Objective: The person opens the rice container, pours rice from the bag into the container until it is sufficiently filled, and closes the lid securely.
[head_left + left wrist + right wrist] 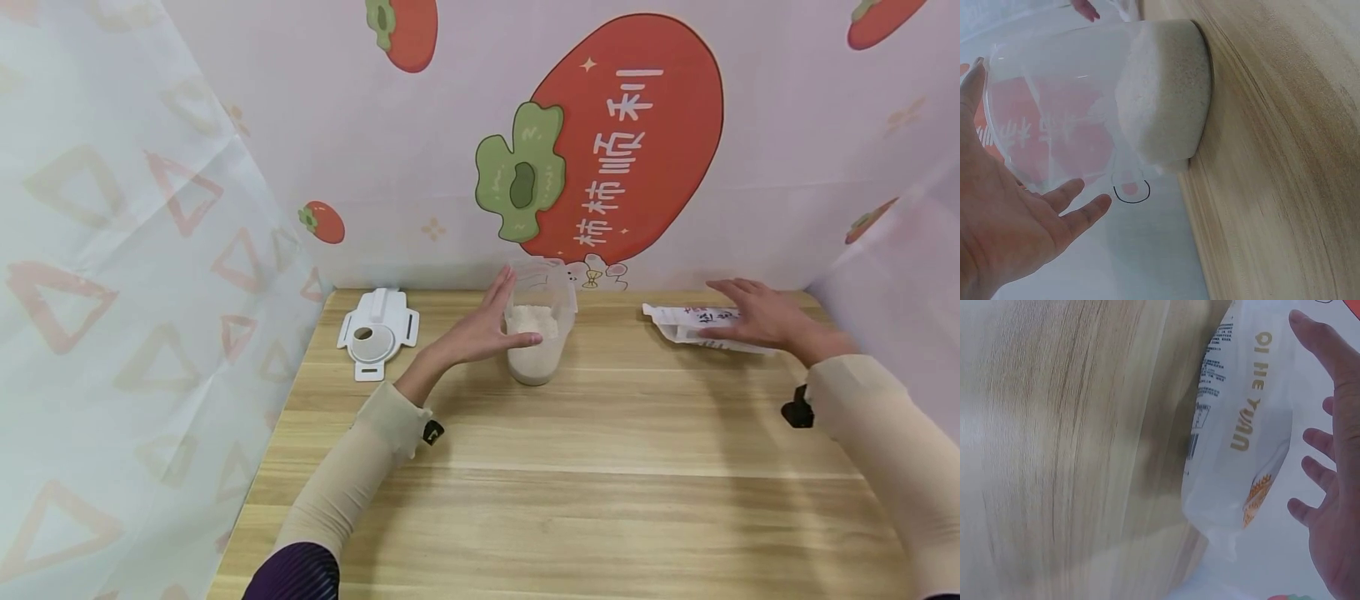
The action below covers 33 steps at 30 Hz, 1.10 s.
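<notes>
A clear plastic container stands upright near the back of the table, its lower part filled with pale, rice-like grains. Beside its left side is my left hand, thumb and fingers spread apart near the container's upper part; whether they touch it I cannot tell. At the right lies a white printed bag with gold "QI HE YUAN" lettering and a wheat picture. Over the bag reaches my right hand, its fingers spread and not curled round it. In the right wrist view that hand appears apart from the bag.
A white plastic lid-like piece with side tabs and a round opening lies at the back left of the wooden table. Patterned sheets hang as walls behind the table and along its left side.
</notes>
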Tool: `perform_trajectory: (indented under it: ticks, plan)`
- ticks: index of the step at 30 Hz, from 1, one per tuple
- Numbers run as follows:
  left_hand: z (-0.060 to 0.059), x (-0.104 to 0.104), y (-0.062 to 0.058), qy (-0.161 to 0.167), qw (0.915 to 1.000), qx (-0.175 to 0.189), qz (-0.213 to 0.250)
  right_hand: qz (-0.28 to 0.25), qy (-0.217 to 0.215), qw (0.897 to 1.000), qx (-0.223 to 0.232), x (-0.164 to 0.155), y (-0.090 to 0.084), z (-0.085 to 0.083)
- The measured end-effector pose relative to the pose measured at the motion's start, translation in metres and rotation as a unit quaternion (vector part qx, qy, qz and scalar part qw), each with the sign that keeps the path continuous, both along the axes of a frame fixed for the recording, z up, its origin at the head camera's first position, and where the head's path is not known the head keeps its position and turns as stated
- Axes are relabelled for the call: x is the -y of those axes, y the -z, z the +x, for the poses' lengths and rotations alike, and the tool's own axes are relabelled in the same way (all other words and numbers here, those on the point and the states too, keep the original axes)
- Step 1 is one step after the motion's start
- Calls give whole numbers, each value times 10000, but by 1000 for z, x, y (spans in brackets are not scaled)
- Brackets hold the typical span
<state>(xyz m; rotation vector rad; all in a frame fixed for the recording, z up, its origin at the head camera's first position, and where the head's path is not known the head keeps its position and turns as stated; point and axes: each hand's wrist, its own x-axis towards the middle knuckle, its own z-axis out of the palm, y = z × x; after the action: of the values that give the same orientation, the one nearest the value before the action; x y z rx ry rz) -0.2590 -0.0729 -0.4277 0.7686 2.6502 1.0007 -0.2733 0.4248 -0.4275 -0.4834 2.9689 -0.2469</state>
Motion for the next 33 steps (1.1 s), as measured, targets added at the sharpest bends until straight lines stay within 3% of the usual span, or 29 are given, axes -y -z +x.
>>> perform_trajectory:
  ticks: [23, 33]
  plan:
    - [-4, 6, -7, 15, 9997, -219, 68, 118, -103, 9997, -208, 19, 5, 0]
    - [-7, 23, -11, -154, 9996, -170, 185, 40, -180, 9995, -249, 34, 6, 0]
